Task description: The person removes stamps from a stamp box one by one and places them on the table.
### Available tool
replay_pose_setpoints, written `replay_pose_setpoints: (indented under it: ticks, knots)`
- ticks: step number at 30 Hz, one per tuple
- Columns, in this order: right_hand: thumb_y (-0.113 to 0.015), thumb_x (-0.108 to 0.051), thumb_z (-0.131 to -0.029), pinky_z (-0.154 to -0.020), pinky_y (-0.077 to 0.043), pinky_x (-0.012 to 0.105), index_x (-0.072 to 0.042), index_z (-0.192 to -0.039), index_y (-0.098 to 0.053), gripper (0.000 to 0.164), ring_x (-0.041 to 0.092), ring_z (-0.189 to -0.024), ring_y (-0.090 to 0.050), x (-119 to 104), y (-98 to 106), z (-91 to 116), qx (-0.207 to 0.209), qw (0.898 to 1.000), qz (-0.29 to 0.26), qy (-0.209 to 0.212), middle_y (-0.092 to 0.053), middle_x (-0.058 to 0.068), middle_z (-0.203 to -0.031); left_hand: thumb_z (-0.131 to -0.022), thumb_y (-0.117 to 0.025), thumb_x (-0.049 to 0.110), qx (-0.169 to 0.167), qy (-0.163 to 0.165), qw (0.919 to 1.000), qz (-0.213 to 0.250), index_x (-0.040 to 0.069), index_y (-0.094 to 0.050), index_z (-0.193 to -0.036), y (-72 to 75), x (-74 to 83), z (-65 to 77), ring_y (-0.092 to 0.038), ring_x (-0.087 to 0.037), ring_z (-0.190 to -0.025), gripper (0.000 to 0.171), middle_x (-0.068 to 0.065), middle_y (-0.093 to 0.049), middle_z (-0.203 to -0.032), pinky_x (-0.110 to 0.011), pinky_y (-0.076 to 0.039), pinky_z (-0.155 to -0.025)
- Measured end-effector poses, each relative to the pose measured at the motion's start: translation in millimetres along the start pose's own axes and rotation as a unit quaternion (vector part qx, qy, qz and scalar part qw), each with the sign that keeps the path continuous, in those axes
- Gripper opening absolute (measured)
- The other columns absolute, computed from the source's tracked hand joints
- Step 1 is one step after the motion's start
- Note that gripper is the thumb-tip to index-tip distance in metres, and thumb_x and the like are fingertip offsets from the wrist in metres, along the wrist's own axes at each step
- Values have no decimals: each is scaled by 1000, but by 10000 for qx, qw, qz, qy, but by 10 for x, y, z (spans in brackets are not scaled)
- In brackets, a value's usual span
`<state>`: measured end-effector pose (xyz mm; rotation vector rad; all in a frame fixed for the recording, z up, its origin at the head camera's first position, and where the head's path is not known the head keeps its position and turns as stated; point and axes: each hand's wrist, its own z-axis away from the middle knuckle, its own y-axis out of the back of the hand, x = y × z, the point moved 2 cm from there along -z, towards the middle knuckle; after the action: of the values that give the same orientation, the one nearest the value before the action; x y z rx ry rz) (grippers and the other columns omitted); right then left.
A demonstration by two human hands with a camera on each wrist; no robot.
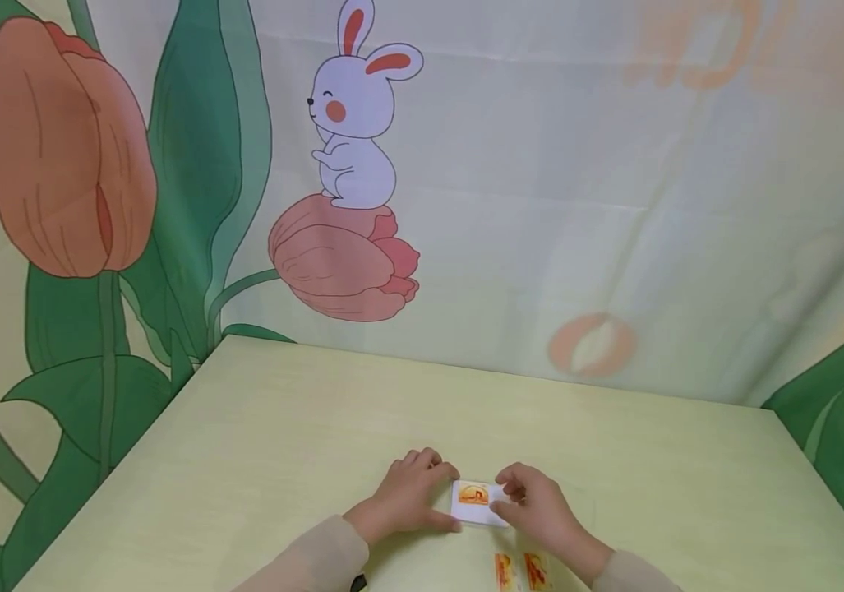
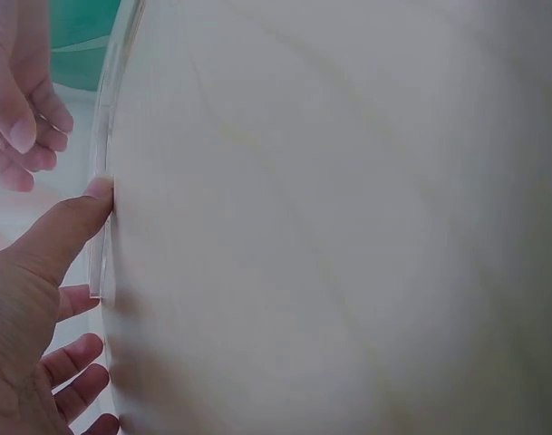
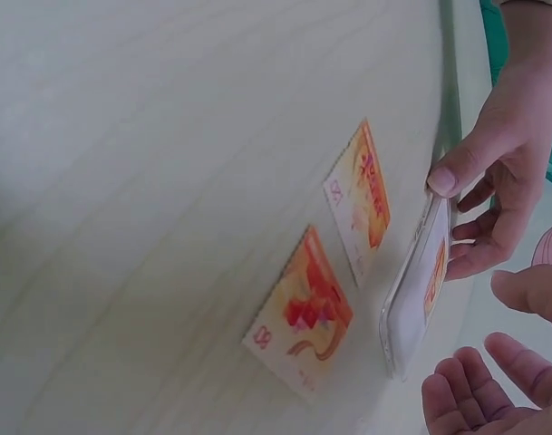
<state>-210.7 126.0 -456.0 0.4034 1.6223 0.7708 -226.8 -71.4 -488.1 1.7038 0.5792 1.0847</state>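
Note:
A flat clear case [image 1: 475, 515] with a white backing lies on the table, and an orange-and-yellow stamp [image 1: 474, 493] shows on its upper left part. My left hand [image 1: 414, 492] grips the case's left end, thumb at the near corner and forefinger at the far one. In the left wrist view the thumb [image 2: 76, 222] presses the clear edge. My right hand [image 1: 540, 506] hovers over the case's right end with loosely bent fingers; the right wrist view shows a gap between them and the case. Two loose perforated stamps, one [image 3: 303, 313] nearer and one [image 3: 362, 199] farther, lie beside the case.
The pale wood-patterned table [image 1: 281, 427] ends at a hanging cloth [image 1: 510, 205] printed with tulips and a rabbit. A small black object [image 1: 358, 583] shows at the bottom edge beside the left sleeve [image 1: 318, 555].

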Motion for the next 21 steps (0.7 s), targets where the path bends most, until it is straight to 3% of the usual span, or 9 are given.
replay_pose_setpoints:
  ticks: [12, 21]
  knots:
    - [-76, -3, -74, -72, -45, 33, 0, -98, -63, 27, 19, -79, -53, -22, -61, -121, 31, 9984, 489, 272, -57, 7, -83, -70, -78, 52, -118, 11, 9999, -19, 19, -60, -118, 48, 17, 19, -45, -18, -98, 61, -1, -50, -111, -33, -39, -80]
    - [-78, -5, -72, -75, -46, 37, -2, -95, -64, 27, 20, -81, -54, -8, -111, -175, -211, 9971, 729, 109, -58, 8, -86, -70, -79, 51, -101, 4, 9999, 45, 20, -60, -118, 34, -5, 29, -45, -18, -98, 60, -1, -49, -111, -34, -39, -82]
